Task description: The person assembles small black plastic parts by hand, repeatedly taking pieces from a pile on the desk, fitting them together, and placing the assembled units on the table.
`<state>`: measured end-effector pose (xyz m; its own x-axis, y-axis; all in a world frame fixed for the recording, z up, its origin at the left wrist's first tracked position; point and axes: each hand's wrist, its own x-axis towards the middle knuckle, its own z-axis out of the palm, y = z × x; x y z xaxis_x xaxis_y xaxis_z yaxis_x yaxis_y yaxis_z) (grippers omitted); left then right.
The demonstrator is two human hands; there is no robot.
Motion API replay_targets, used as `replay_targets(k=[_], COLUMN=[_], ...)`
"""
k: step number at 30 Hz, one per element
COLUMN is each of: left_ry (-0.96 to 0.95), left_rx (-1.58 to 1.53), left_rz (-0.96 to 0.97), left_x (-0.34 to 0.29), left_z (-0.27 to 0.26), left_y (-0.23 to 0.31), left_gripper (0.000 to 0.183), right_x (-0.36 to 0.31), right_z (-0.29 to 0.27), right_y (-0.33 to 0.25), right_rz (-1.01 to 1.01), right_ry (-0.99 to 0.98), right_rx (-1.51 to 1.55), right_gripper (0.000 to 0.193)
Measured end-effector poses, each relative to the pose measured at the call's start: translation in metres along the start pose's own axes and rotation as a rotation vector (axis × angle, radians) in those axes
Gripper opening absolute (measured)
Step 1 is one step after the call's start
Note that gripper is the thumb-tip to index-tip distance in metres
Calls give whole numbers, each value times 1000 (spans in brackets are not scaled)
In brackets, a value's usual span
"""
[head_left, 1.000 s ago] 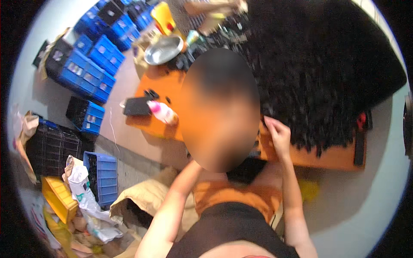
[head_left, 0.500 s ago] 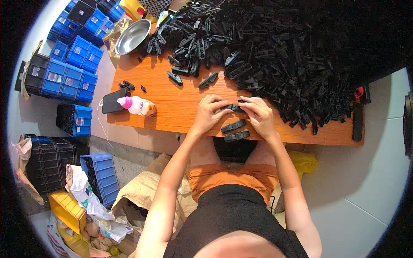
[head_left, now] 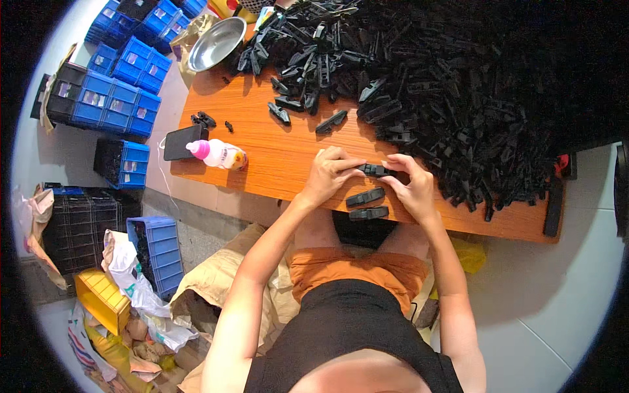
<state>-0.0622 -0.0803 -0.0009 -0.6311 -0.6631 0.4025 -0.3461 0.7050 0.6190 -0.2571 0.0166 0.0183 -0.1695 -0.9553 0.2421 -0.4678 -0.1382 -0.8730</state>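
Between my two hands, close to the table's near edge, is a small dark black plastic part (head_left: pixel 375 170). The fingertips of my left hand (head_left: pixel 329 175) pinch its left end. My right hand (head_left: pixel 415 186) has its thumb and forefinger around the right end, the thumb low and the forefinger above. Just in front of me lie two similar black parts, an upper one (head_left: pixel 365 197) and a lower one (head_left: pixel 369 213), side by side at the table edge. Beyond my hands, another single part (head_left: pixel 331 122) rests on the wood, apart from the heap.
A large heap of black plastic parts (head_left: pixel 432 98) covers the far and right side of the orange wooden table (head_left: pixel 262 144). Towards the left are a bottle with a pink cap (head_left: pixel 219 154), a dark phone (head_left: pixel 185 143) and a metal bowl (head_left: pixel 217 44). Blue crates (head_left: pixel 105 98) stand beyond.
My right forefinger and thumb have spread wider around the part, and more of the part shows. The whole view has shifted slightly, so the table sits further right.
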Motion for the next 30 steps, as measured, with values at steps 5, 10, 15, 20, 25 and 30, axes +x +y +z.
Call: replay_targets(k=[5, 10, 15, 20, 25, 30], left_ry=[-31, 186, 322, 279, 220, 131], left_rx=[-56, -57, 409, 477, 493, 459], left_rz=[-41, 2, -122, -44, -109, 178], left_x=[3, 7, 15, 3, -9, 15], left_z=[4, 6, -21, -12, -11, -30], left_y=[7, 0, -30, -6, 22, 27], left_gripper=[29, 25, 33, 27, 21, 33], right_x=[3, -2, -22, 2, 36, 25], right_z=[10, 1, -4, -13, -2, 0], right_y=[7, 7, -2, -12, -4, 6], right_rz=[-98, -126, -118, -320, -210, -342], right_ry=[1, -24, -54, 200, 217, 229], right_rx=[-27, 8, 96, -258, -515, -589], right_gripper=[35, 39, 36, 30, 30, 30])
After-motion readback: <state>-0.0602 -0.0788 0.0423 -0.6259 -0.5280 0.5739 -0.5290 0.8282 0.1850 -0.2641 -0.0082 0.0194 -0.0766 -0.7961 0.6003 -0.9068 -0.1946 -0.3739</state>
